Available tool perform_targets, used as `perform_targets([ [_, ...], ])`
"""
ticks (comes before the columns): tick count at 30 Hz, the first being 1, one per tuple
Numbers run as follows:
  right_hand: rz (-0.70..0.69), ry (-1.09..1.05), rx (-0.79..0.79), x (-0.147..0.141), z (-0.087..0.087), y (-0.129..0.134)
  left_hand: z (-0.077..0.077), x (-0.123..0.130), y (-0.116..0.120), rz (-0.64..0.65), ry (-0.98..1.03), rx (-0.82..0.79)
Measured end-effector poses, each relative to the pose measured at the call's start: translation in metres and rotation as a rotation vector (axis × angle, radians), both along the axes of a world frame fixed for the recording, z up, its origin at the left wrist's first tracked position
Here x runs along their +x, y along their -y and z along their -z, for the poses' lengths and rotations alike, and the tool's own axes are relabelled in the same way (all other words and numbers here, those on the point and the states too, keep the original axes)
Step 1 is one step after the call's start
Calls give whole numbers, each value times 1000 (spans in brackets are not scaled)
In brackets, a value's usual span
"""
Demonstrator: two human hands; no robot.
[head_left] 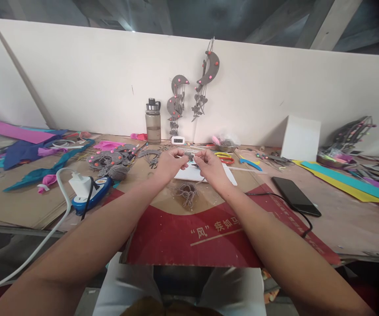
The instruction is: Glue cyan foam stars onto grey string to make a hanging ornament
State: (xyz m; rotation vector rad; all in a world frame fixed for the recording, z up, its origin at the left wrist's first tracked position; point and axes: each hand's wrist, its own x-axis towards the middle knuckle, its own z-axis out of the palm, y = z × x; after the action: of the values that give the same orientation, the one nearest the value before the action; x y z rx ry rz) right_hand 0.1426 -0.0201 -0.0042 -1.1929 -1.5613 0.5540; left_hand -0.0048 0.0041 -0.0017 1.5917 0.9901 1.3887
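Observation:
In front of me, both hands meet above a white sheet [189, 174] on the cardboard. My left hand [171, 166] is closed in a pinch on a small grey piece [191, 156], perhaps felt. Close beside it, my right hand [211, 167] is closed too, thumb and fingertips pressed together at the piece's right side; what they grip is too small to tell. A loose bundle of grey-brown yarn [186, 193] lies just below the hands. Scissors with red and yellow handles [225, 158] rest behind my right hand.
A blue power strip [92, 197] with a white cable and a heap of grey felt moons [110, 160] lie left. A phone [295, 195] with a black cable lies right. A bottle [153, 123] and a small clock [178, 140] stand behind. Moon ornaments [211, 68] hang on the wall.

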Motion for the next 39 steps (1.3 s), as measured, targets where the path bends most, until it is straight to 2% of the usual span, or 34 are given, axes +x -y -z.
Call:
perform_targets([
  [3, -16, -18, -14, -3, 3, -2, 4, 1, -3, -15, 39, -4],
  [6, -22, -54, -26, -4, 6, -5, 9, 5, -5, 38, 123, -16],
  [12, -31, -127, -48, 0, 4, -8, 7, 9, 1, 277, 298, -153],
  [16, -22, -161, -49, 8, 0, -11, 1, 3, 3, 455, 296, -227],
  [19, -42, -139, -32, 13, -3, -12, -3, -5, 2, 523, 250, -266],
  [29, 7, 229, 62, 10, -11, 0, -13, -7, 9, 397, 67, -190],
  [35, 38, 327, 143, 8, -9, 2, -8, -7, 3, 318, -65, -154],
  [39, 54, 299, 195, 7, -8, 4, -4, -5, -2, 217, -13, -153],
])
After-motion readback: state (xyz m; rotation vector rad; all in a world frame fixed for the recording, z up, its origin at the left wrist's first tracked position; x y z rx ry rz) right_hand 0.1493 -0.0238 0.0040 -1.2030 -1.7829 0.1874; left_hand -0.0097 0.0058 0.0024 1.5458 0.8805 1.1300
